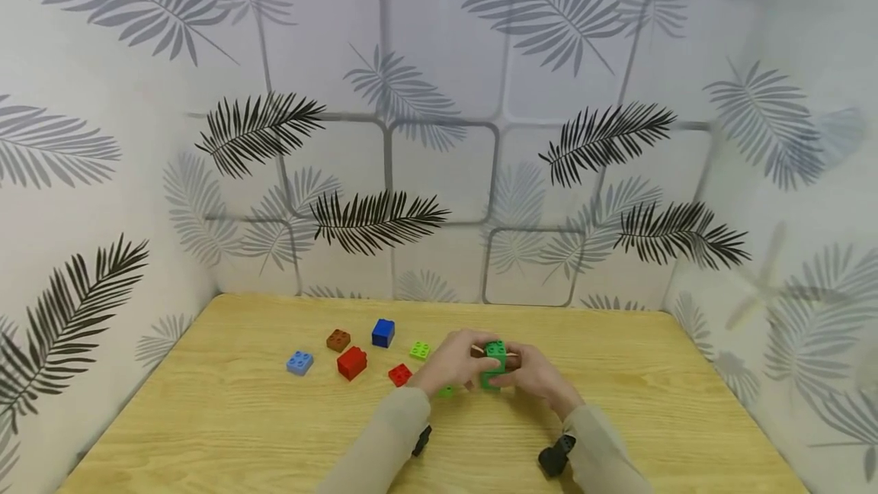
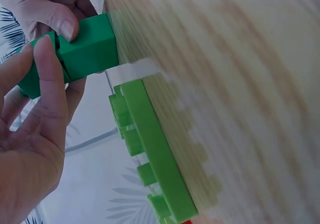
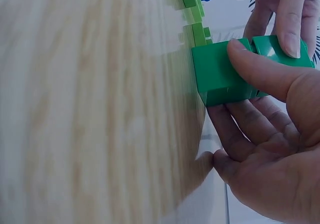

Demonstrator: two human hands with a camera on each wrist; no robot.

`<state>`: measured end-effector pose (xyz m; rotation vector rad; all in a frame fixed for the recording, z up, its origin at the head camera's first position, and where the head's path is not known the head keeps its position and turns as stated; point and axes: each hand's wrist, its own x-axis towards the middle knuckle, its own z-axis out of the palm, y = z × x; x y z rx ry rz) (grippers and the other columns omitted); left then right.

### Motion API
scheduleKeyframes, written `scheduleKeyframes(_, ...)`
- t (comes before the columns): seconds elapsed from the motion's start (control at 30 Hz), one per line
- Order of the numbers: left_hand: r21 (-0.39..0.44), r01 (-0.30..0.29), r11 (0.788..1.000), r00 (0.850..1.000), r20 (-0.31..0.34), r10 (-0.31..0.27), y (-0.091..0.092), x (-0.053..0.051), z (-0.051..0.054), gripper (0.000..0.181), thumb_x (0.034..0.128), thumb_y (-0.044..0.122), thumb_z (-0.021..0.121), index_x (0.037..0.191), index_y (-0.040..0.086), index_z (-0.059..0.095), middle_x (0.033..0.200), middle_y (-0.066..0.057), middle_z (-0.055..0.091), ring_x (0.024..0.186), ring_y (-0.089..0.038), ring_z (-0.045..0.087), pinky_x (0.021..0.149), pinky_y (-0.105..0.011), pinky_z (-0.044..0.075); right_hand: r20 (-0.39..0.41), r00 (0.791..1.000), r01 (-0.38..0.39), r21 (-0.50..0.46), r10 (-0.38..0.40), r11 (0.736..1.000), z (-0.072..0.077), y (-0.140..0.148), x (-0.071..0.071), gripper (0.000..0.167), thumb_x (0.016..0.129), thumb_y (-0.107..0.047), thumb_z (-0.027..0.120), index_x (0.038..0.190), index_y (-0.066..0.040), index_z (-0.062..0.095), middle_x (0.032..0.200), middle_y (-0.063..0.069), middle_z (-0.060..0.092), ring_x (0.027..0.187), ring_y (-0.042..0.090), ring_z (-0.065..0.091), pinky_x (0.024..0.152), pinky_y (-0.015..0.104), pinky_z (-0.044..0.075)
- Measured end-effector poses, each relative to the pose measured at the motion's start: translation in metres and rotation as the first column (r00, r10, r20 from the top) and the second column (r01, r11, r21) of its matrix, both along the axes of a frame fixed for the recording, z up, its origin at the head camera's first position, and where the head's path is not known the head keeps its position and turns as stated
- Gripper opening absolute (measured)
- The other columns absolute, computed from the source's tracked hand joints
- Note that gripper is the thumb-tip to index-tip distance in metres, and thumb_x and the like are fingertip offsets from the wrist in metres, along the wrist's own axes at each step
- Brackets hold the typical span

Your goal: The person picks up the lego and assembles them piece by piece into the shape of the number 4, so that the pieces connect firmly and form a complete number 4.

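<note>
Two green toy building bricks stand one above the other on the table, with a thin dark seam between them in both wrist views. My left hand point(image 1: 449, 360) pinches the upper green brick point(image 1: 495, 348) between thumb and fingers. My right hand point(image 1: 540, 378) grips the lower green brick point(image 3: 220, 72), its thumb on one side and fingers on the other. In the left wrist view, the lower brick's base is at the tabletop. Whether the studs are fully joined I cannot tell. Just beside my left hand lies a lime green brick point(image 2: 157, 149), partly hidden in the head view.
To the left lie a flat red brick point(image 1: 400, 375), a second lime brick point(image 1: 420, 351), a taller red brick point(image 1: 351, 364), a dark blue brick point(image 1: 383, 333), a brown brick point(image 1: 338, 339) and a light blue brick point(image 1: 299, 362). Leaf-patterned walls border the wooden table point(image 1: 645, 402).
</note>
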<state>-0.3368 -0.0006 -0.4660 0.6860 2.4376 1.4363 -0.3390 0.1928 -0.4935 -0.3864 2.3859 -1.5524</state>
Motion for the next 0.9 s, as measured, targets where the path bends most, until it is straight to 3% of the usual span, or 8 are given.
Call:
scheduleKeyframes(0.2,-0.037,-0.002,0.999,0.999,-0.044,0.001,0.000,-0.001,0.001,0.042,0.0920,0.018,0.070,0.133,0.015,0.062,0.114,-0.004,0.067,0.088,-0.016,0.067,0.052,-0.032,0.056,-0.005,1.000,0.025,0.005,-0.025,1.000,0.003,-0.003,0.001,0.052,0.081,-0.007,0.079,0.129,-0.001,0.058,0.114,0.015,0.071,0.104,0.023,0.068,0.100,0.050,0.047)
scheduleKeyframes(0.37,-0.116,-0.009,0.993,0.993,-0.119,-0.005,-0.002,-0.004,0.002,0.040,0.0889,0.018,0.073,0.128,0.018,0.066,0.119,0.001,0.068,0.100,-0.014,0.066,0.070,-0.027,0.057,-0.016,1.000,0.002,-0.004,-0.002,1.000,0.003,-0.002,0.002,0.048,0.082,-0.009,0.078,0.125,0.001,0.060,0.114,0.015,0.071,0.103,0.022,0.068,0.100,0.048,0.047)
scheduleKeyframes(0.47,-0.153,-0.007,0.988,0.990,-0.143,-0.015,-0.002,-0.007,0.001,0.041,0.0880,0.019,0.075,0.129,0.019,0.067,0.118,0.005,0.069,0.099,-0.010,0.065,0.079,-0.025,0.054,-0.022,1.000,-0.018,-0.048,0.017,0.999,0.004,0.002,0.004,0.047,0.084,-0.011,0.077,0.125,0.003,0.060,0.117,0.016,0.070,0.107,0.023,0.066,0.099,0.046,0.049)
scheduleKeyframes(0.6,-0.163,0.004,0.987,0.988,-0.151,-0.029,-0.001,-0.010,0.001,0.042,0.0873,0.021,0.076,0.128,0.021,0.067,0.115,0.007,0.069,0.095,-0.006,0.064,0.080,-0.025,0.053,0.006,0.999,-0.037,-0.156,0.039,0.987,0.007,0.011,0.005,0.051,0.088,-0.009,0.072,0.132,0.007,0.053,0.125,0.018,0.064,0.111,0.021,0.063,0.096,0.036,0.052)
scheduleKeyframes(0.73,-0.172,0.018,0.985,0.983,-0.178,-0.049,-0.002,-0.010,0.003,0.036,0.0867,0.019,0.076,0.122,0.021,0.069,0.111,0.009,0.070,0.096,-0.008,0.066,0.082,-0.024,0.054,0.054,0.996,-0.055,-0.238,0.070,0.970,0.011,0.014,0.007,0.051,0.094,-0.012,0.066,0.136,0.010,0.049,0.128,0.016,0.061,0.111,0.016,0.062,0.098,0.035,0.051)
scheduleKeyframes(0.8,-0.184,0.020,0.983,0.979,-0.198,-0.057,-0.002,-0.011,0.004,0.031,0.0857,0.019,0.077,0.116,0.021,0.071,0.108,0.009,0.070,0.097,-0.008,0.067,0.083,-0.023,0.054,0.067,0.997,-0.031,-0.233,0.048,0.972,0.012,0.011,0.009,0.050,0.095,-0.019,0.066,0.134,0.008,0.051,0.126,0.014,0.062,0.109,0.014,0.062,0.098,0.035,0.051)
scheduleKeyframes(0.9,-0.193,0.020,0.981,0.974,-0.217,-0.062,-0.003,-0.011,0.004,0.025,0.0838,0.018,0.079,0.108,0.020,0.071,0.102,0.008,0.071,0.094,-0.007,0.068,0.082,-0.022,0.055,0.073,0.996,0.067,-0.220,-0.052,0.973,0.013,0.004,0.013,0.052,0.093,-0.026,0.069,0.132,0.005,0.055,0.126,0.015,0.061,0.108,0.015,0.062,0.096,0.034,0.052)
